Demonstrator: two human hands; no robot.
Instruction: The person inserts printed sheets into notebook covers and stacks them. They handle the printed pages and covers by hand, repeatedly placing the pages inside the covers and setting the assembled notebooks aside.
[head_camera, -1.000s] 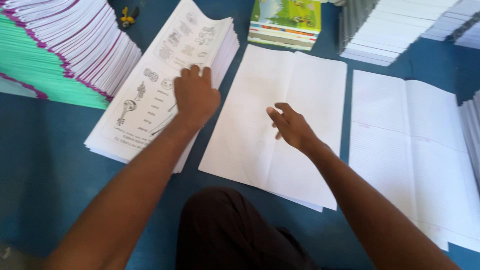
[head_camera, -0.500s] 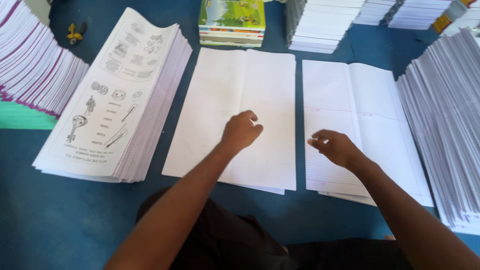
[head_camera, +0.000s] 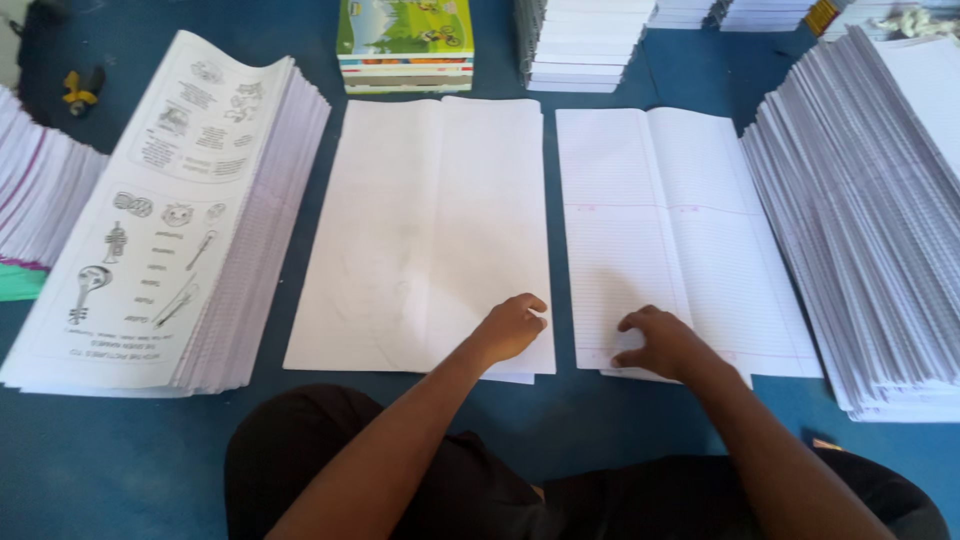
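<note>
Both hands have dropped to 6 o'clock | I see left hand (head_camera: 512, 325) curled on blank sheets (head_camera: 430, 230) | right hand (head_camera: 660, 343) pinching faintly ruled sheets (head_camera: 680, 230)

- The plain sheets (head_camera: 430, 230) lie in the middle of the floor (head_camera: 100, 460), with the lined sheets (head_camera: 680, 235) just beside them on the right.
- The left hand (head_camera: 512, 327) rests on the near right corner of the plain sheets; the right hand (head_camera: 660, 342) rests on the near edge of the lined sheets.
- The printed stack (head_camera: 160, 230) lies left of the plain sheets.
- A tall paper stack (head_camera: 870, 220) lies right of the lined sheets.
- A pile of books (head_camera: 405, 45) sits behind the plain sheets.
</note>
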